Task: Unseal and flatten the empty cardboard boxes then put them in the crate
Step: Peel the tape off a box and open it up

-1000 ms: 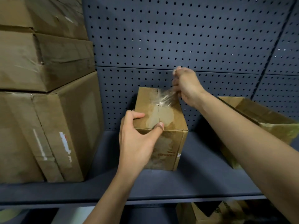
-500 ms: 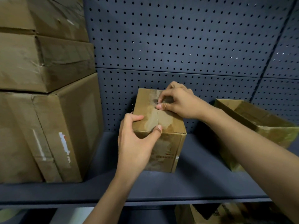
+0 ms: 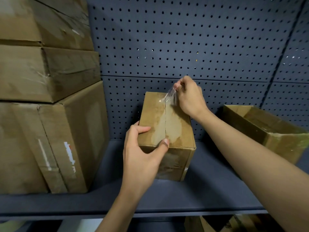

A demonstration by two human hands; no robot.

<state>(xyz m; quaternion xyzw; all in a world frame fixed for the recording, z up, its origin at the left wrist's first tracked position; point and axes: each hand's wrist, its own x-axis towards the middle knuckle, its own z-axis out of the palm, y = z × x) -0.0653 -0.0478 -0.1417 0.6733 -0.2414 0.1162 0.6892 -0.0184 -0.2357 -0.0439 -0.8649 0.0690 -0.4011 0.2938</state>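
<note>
Head view: a small cardboard box (image 3: 167, 131) stands on the shelf (image 3: 209, 190). Left hand (image 3: 142, 158) clamps its near top edge to steady it; right hand (image 3: 189, 96) pinches the clear tape (image 3: 168, 97), peeling it off the flap seam.

No legible text. Large box (image 3: 87, 131): white-red label scrap (image 3: 69, 153), unreadable. Small box (image 3: 167, 124) front: faint marks, illegible.

2 bare forearms (image 3: 247, 158), bare left hand (image 3: 142, 154) and right hand (image 3: 189, 97), short-trimmed nail on the left thumb (image 3: 163, 146)
</note>
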